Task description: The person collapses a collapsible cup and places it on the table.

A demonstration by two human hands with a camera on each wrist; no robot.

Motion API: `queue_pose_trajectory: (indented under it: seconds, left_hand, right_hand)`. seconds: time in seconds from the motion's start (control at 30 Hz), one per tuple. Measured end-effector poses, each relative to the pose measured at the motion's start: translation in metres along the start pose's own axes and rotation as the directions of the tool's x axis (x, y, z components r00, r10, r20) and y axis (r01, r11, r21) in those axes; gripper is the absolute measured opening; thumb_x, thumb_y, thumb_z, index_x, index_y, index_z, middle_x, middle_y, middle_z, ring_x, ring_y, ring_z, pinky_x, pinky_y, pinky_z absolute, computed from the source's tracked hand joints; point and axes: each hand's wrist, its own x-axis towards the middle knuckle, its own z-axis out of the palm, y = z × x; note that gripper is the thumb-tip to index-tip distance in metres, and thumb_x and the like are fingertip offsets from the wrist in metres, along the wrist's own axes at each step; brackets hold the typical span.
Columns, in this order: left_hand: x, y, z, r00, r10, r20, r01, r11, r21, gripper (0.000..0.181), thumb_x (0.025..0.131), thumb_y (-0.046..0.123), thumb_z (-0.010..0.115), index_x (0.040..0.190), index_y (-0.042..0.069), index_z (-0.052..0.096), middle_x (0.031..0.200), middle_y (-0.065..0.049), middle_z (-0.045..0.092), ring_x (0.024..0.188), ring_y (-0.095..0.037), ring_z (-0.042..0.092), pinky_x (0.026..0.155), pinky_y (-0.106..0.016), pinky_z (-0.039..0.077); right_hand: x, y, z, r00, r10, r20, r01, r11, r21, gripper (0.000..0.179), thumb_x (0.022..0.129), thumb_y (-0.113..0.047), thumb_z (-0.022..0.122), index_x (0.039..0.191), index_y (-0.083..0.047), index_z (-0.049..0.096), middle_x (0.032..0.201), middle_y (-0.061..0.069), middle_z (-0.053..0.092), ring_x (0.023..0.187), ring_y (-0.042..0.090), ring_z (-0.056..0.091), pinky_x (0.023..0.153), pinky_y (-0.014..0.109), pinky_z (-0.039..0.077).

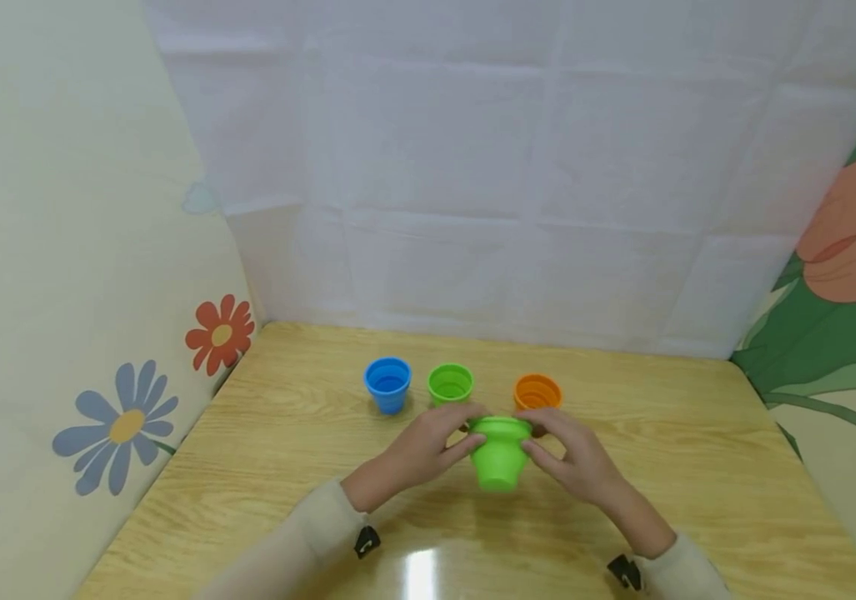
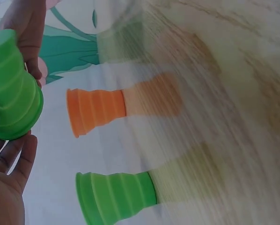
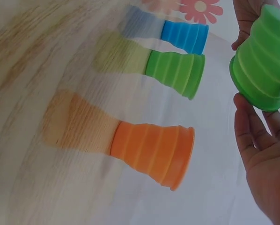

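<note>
Between my two hands a light green collapsible cup is held up off the table, tilted so its rim points away and its base faces me. My left hand grips it near the rim from the left, thumb on the side. From the right, my right hand pinches it the same way. Past the hands stand three similar ribbed cups, upright: a blue cup at left, a second green cup beside it, and an orange cup at right. In the head view the hands partly cover the green and orange ones.
The cups stand on a glossy wood-grain table that mirrors them. A white cloth hangs along its back edge. Flower-patterned panels flank it, the left panel pale with daisies, the right panel with large green leaves.
</note>
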Motion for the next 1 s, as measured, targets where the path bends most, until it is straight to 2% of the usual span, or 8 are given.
queue_pose_trajectory:
  seconds: [0.13,0.4,0.63,0.77,1.0]
  left_hand:
    - [-0.002,0.001,-0.001,1.000,0.020,0.003,-0.020,1.000,0.019,0.026,0.097,0.014,0.069,0.121,0.004,0.063,0.110,-0.006,0.071,0.093,-0.013,0.066,0.081,-0.025,0.059]
    - [-0.002,0.005,-0.002,1.000,0.007,-0.023,-0.006,1.000,0.026,0.025,0.095,0.009,0.071,0.118,0.002,0.065,0.106,-0.008,0.071,0.087,-0.012,0.067,0.075,-0.021,0.059]
    - [-0.005,0.007,-0.003,0.999,0.002,-0.050,0.003,0.996,0.094,0.026,0.093,0.008,0.072,0.118,0.002,0.066,0.105,-0.008,0.072,0.083,-0.012,0.065,0.073,-0.021,0.058]
    - [-0.007,0.006,-0.003,0.998,-0.009,-0.059,0.015,0.994,0.111,0.027,0.093,0.009,0.072,0.119,0.001,0.066,0.108,-0.009,0.073,0.085,-0.013,0.066,0.074,-0.020,0.057]
    - [-0.009,0.005,-0.001,0.997,-0.012,-0.078,0.020,0.994,0.105,0.028,0.095,0.007,0.069,0.120,-0.003,0.064,0.115,-0.016,0.071,0.094,-0.021,0.070,0.080,-0.026,0.060]
  right_hand:
    - [0.001,-0.001,0.002,1.000,-0.016,0.006,0.016,1.000,-0.005,0.039,0.085,0.006,0.074,0.122,-0.001,0.065,0.109,0.006,0.069,0.089,0.012,0.064,0.076,0.031,0.059]
    - [0.002,-0.003,0.007,1.000,-0.024,-0.018,0.024,1.000,-0.010,0.038,0.085,0.006,0.074,0.120,-0.005,0.065,0.100,0.001,0.068,0.084,0.008,0.060,0.072,0.029,0.057]
    - [0.006,-0.005,0.012,0.997,-0.075,-0.036,0.075,0.997,-0.011,0.035,0.085,0.006,0.073,0.117,-0.004,0.064,0.098,0.003,0.068,0.081,0.009,0.060,0.069,0.028,0.057]
    - [0.009,-0.008,0.014,0.997,-0.067,-0.031,0.067,0.998,-0.021,0.034,0.085,0.006,0.073,0.116,-0.004,0.064,0.098,0.003,0.067,0.080,0.009,0.059,0.068,0.029,0.058]
    - [0.011,-0.012,0.016,0.999,-0.036,-0.034,0.034,0.998,-0.047,0.033,0.087,0.005,0.072,0.117,-0.005,0.063,0.097,0.001,0.066,0.080,0.007,0.059,0.069,0.026,0.057]
